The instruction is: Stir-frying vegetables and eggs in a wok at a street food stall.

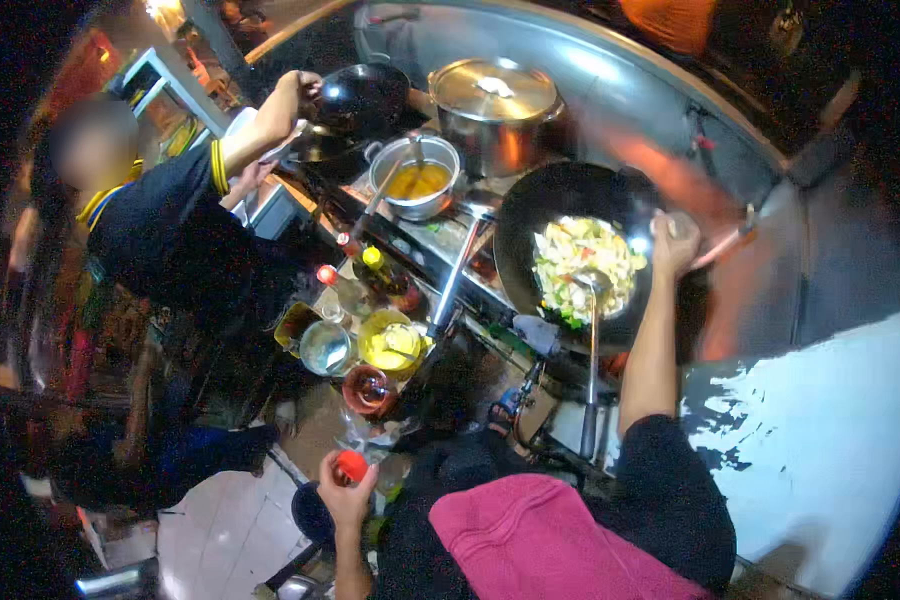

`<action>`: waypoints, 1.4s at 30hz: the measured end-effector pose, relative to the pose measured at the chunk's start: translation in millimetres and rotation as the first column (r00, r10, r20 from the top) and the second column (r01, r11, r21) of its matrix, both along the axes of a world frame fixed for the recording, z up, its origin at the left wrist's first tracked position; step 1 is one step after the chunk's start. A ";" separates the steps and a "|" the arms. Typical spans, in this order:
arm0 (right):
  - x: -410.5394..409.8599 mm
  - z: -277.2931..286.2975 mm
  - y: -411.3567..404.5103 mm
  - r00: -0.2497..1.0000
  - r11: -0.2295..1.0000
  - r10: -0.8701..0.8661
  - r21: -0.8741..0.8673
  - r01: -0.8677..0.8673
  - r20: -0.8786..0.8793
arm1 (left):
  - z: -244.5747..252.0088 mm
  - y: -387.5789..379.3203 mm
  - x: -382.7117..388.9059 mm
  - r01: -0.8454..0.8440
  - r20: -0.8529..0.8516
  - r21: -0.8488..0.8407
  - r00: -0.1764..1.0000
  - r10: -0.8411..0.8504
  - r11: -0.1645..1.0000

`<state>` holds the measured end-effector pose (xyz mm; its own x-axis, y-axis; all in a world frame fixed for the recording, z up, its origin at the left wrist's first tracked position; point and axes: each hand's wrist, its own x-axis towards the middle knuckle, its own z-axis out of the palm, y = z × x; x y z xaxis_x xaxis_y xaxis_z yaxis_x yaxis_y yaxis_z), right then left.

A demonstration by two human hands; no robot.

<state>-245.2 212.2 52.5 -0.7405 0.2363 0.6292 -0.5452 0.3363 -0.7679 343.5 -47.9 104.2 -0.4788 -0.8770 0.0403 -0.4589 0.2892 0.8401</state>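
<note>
My left hand, low in the picture, holds a small red round object, perhaps a lid, over a clear plastic bag or jar. My right hand is at the right side of a large dark wok, with fingers bent over something small; whether it grips the rim or an item is unclear. Chopped vegetables fill the wok's middle. A metal ladle rests in them, its dark handle leaning over the near rim, touched by neither hand.
A co-worker's arm reaches to a black pan at upper left. Behind stand a lidded steel pot and a saucepan of yellow liquid. Red- and yellow-capped bottles, a yellow tub and a second ladle lie between.
</note>
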 end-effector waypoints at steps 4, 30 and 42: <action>36.3 23.7 -32.3 0.959 0.992 -0.125 0.066 0.112 0.255 | 5.6 0.3 -9.8 0.008 -0.019 0.069 1.000 -0.006 0.998; 101.2 38.6 -70.0 0.897 0.889 -0.435 0.123 0.441 -0.077 | -28.4 -25.4 -17.1 0.100 -0.063 0.133 0.994 -0.092 0.986; 115.1 -13.9 -64.9 0.942 0.940 -0.331 0.096 0.326 0.044 | -23.5 -50.1 -33.0 0.239 -0.163 0.168 0.964 -0.213 0.956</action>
